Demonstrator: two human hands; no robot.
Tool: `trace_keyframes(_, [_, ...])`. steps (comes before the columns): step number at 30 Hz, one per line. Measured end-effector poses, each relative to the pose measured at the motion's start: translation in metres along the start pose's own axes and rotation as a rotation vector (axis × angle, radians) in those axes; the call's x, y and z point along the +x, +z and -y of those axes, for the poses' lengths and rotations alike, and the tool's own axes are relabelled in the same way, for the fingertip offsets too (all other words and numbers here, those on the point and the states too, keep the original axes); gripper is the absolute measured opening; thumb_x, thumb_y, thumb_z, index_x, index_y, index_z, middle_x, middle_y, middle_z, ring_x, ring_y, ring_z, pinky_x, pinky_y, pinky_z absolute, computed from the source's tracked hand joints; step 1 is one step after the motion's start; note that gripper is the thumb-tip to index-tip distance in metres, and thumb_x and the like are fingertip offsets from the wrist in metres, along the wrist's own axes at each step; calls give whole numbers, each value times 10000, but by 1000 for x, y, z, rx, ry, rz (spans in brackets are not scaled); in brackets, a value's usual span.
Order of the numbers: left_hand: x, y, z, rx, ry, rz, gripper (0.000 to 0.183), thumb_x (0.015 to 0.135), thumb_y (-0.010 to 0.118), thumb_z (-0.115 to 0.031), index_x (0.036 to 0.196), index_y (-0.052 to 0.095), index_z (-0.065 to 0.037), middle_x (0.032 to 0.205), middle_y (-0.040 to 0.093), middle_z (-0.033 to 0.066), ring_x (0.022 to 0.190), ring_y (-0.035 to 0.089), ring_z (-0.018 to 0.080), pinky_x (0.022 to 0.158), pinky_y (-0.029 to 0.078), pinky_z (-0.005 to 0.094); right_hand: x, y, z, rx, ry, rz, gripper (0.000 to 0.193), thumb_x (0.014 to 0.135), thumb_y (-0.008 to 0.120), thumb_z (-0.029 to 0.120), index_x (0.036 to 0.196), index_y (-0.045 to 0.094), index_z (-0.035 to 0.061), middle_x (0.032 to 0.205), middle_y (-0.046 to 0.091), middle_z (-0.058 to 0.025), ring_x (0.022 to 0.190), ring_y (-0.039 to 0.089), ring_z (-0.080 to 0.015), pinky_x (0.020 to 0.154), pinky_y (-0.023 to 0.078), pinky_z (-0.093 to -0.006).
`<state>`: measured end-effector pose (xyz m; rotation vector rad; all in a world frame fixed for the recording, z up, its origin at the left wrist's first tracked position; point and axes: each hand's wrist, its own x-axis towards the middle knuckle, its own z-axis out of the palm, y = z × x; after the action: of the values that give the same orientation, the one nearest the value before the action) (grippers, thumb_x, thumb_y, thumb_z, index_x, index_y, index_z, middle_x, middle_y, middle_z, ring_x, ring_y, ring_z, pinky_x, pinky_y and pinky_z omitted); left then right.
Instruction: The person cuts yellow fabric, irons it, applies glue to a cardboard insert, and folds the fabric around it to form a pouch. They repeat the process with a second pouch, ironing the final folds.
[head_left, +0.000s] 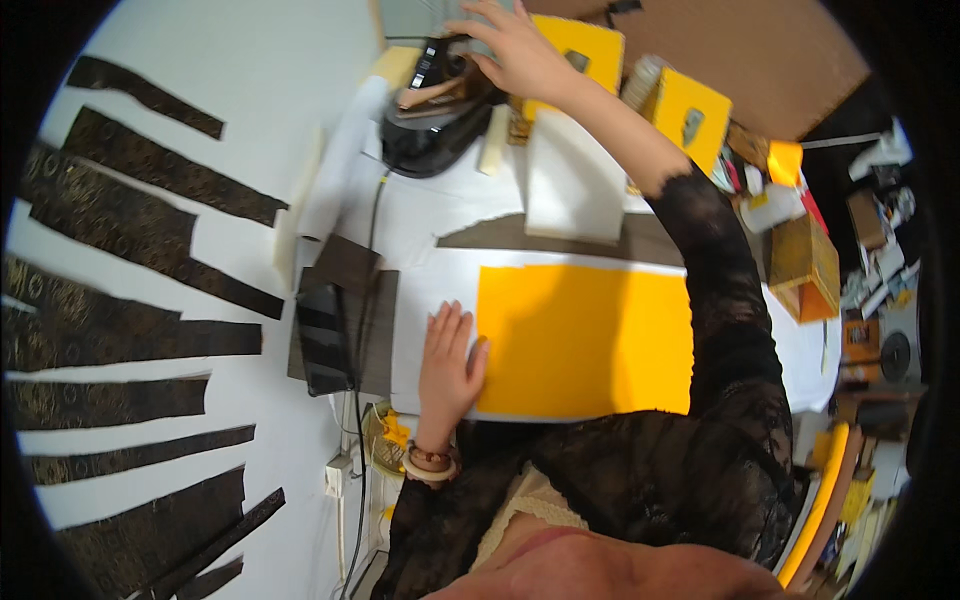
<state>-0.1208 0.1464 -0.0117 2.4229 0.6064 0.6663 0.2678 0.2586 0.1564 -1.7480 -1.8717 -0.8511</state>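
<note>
Prob. a snagged cord (371, 235) could tip the black iron (435, 130), far L, w/ R hand (528, 58) spread open beside it (contact unclear), L hand (448, 368) flat, fingers straight, by near yellow sheet (570, 340).

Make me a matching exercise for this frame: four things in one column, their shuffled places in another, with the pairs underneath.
1. Bright yellow rectangular sheet
2. Shiny black iron
3. Dark patterned strips
4. Bare left hand

A. Against the white surface at far left
B. Back upward, at the sheet's left edge
C. Flat on the white table
D. Near the bare right hand

Pairs: 1-C, 2-D, 3-A, 4-B
</note>
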Motion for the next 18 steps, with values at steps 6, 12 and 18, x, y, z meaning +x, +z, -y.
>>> trace_keyframes(6, [7, -4, -2, -9, 59, 119, 450, 1010, 593, -206, 1396, 530, 18, 1523, 453, 237, 1448, 373, 434, 1205, 267, 531, -248, -196, 43, -42, 444, 72, 213, 883, 702, 67, 1095, 699, 73, 1258, 648, -119, 1327, 538, -352, 1122, 411, -516])
trace_keyframes(12, [33, -6, -6, 190, 95, 239, 556, 1068, 463, -298, 1559, 351, -61, 1621, 303, 231, 1522, 216, 438, 1233, 132, 575, -474, -261, 62, -100, 1118, 273, 345, 1036, 541, 230, 1334, 609, 70, 1427, 557, -177, 1378, 471, -385, 1105, 397, -524])
trace_keyframes(18, [34, 14, 8, 328, 77, 266, 571, 1074, 446, -371, 1562, 364, -86, 1648, 262, 209, 1533, 160, 452, 1232, 96, 589, -520, -256, 65, -243, 1117, 413, 520, 1057, 463, 402, 1501, 491, 134, 1601, 401, -128, 1518, 290, -345, 1211, 171, -610])
